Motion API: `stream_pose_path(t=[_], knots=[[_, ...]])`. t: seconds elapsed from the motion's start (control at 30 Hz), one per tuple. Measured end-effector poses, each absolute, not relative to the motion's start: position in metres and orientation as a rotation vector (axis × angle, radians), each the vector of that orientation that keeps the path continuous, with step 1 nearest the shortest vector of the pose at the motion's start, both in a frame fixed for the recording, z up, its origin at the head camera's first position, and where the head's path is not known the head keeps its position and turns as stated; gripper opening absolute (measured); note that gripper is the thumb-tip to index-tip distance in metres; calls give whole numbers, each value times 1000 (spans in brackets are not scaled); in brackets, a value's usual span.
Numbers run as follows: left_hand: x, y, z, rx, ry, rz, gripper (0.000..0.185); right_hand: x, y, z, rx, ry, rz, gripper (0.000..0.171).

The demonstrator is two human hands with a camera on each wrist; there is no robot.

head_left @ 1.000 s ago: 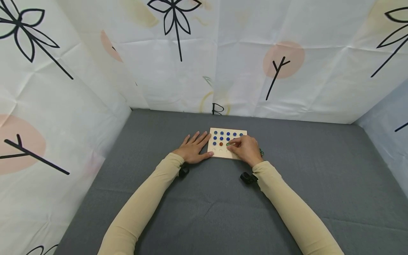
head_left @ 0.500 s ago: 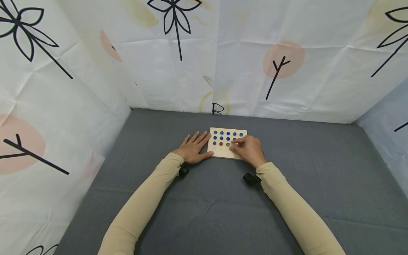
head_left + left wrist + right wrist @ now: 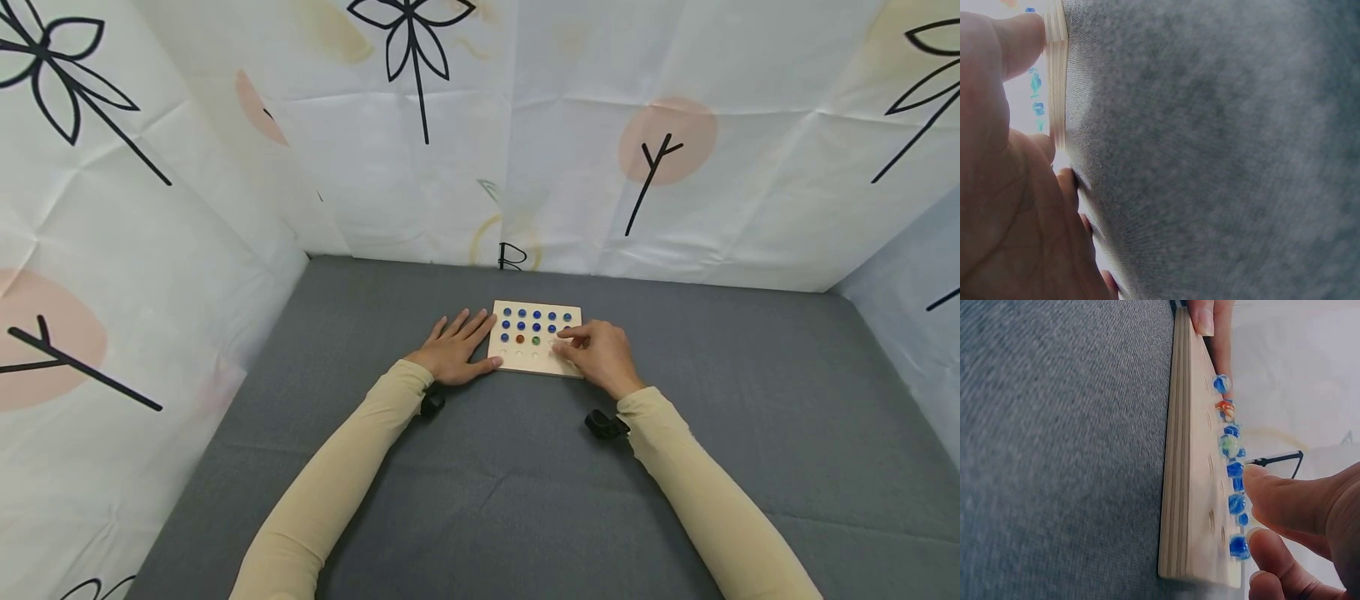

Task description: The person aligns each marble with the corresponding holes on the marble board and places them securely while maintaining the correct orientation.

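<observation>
A pale wooden board (image 3: 525, 363) with round hollows lies flat on the grey cloth in the head view. Blue glass marbles (image 3: 506, 325) fill its far rows. Beside a blue one in the third row sit a red marble (image 3: 521, 339) and a green marble (image 3: 536, 341); the near row's visible hollows are bare. My left hand (image 3: 456, 350) lies spread, thumb and fingertips at the board's left edge. Over the right part hovers my right hand (image 3: 602, 354), thumb and forefinger apart. In the right wrist view no marble shows between its thumb (image 3: 1260, 487) and fingers.
Grey cloth (image 3: 480, 500) covers the table around the board. A patterned white fabric wall (image 3: 562, 183) rises behind the far edge, with another at the left. Black wrist cameras (image 3: 606, 425) sit on both wrists, close above the cloth.
My right hand has drawn back to the right from the green marble, which stays in its hollow. Green objects seen beyond that hand a second ago are now hidden. The left hand is still.
</observation>
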State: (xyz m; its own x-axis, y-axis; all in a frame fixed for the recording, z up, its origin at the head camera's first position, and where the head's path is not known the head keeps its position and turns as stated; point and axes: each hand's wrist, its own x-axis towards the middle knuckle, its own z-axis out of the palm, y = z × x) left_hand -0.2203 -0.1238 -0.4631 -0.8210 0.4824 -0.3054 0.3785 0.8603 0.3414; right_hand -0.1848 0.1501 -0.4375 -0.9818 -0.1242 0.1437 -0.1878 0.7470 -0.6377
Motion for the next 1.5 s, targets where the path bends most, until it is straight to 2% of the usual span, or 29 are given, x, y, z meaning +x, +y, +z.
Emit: stream_pose_path(t=[0.5, 1.07, 1.5], knots=[[-218, -124, -462, 638, 2646, 368, 83, -176, 167, -439, 197, -2837, 1059, 22], [-209, -121, -442, 650, 2648, 330, 83, -167, 185, -440, 144, -2848, 1034, 26], [-214, -122, -451, 631, 2633, 349, 83, -158, 203, -441, 150, -2823, 1007, 24]])
